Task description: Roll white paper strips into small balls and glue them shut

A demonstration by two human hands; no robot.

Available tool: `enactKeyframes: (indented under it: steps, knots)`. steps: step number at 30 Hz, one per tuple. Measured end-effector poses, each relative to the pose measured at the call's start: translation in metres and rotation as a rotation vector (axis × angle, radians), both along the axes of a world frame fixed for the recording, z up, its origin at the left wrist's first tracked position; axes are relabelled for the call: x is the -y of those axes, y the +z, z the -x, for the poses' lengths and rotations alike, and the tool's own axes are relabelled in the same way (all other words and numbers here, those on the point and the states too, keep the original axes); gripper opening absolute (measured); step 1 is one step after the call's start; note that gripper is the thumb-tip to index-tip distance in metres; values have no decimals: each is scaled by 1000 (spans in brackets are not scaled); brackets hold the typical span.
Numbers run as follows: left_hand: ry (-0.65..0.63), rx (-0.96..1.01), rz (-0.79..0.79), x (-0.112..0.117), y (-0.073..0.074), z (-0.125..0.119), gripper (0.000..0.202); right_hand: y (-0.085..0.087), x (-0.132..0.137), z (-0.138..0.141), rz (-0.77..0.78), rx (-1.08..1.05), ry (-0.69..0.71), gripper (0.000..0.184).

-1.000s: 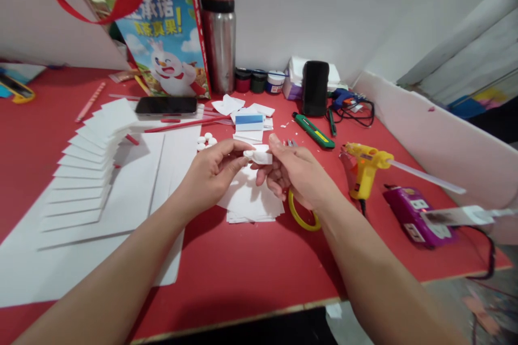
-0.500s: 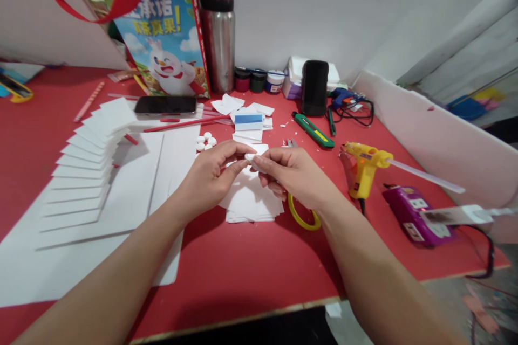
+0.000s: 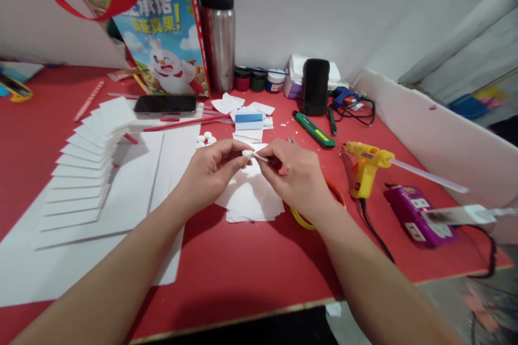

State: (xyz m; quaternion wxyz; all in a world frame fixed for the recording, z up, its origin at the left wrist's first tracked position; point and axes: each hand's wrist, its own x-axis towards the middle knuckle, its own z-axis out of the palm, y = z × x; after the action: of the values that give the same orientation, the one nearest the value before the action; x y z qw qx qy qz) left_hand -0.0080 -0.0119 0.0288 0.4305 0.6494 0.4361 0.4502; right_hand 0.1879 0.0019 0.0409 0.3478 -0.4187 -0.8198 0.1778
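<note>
My left hand (image 3: 212,175) pinches a small white paper roll (image 3: 248,154) between thumb and fingertips. A narrow loose end of the paper runs to the right, and my right hand (image 3: 291,170) is closed on it. Both hands are above a stack of white paper pieces (image 3: 253,199) on the red table. Several small white rolls (image 3: 207,137) lie just behind my left hand. Partly covered by my right hand and wrist is a pair of scissors with yellow and orange handles (image 3: 301,219).
White card steps (image 3: 81,172) stand on white sheets at left. A green utility knife (image 3: 313,129), yellow glue gun (image 3: 366,167) and purple power strip (image 3: 418,215) lie at right. Behind are a phone (image 3: 165,104), steel flask (image 3: 217,38), paint jars (image 3: 259,80) and gift bag (image 3: 162,38).
My right hand has shifted slightly right and turned, drawing a narrow paper end out from the roll. More of the scissors' orange handle shows. My left hand has hardly moved.
</note>
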Motion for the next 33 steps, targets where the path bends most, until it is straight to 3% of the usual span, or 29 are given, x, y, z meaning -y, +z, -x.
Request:
enactKeyframes:
  steps: [2, 3, 8, 10, 15, 21, 33]
  knots:
    - [4, 7, 7, -1, 0, 1, 20, 1, 0, 0, -24, 21, 10, 9]
    - [5, 2, 5, -1, 0, 1, 20, 2, 0, 0, 36, -21, 12, 7]
    - [9, -52, -46, -2, 1, 2, 18, 10, -2, 4, 747, -469, 72, 31]
    - [21, -105, -87, -1, 2, 1, 17, 10, -2, 5, 878, -582, 67, 34]
    - [29, -216, -172, 0, 3, 0, 17, 7, -4, 4, 970, -721, 44, 30]
    - [22, -214, -168, 0, 4, -1, 18, 9, -5, 2, 1053, -755, -2, 28]
    - [23, -162, -103, 0, 2, 0, 19, 8, -6, 2, 980, -692, 6, 26]
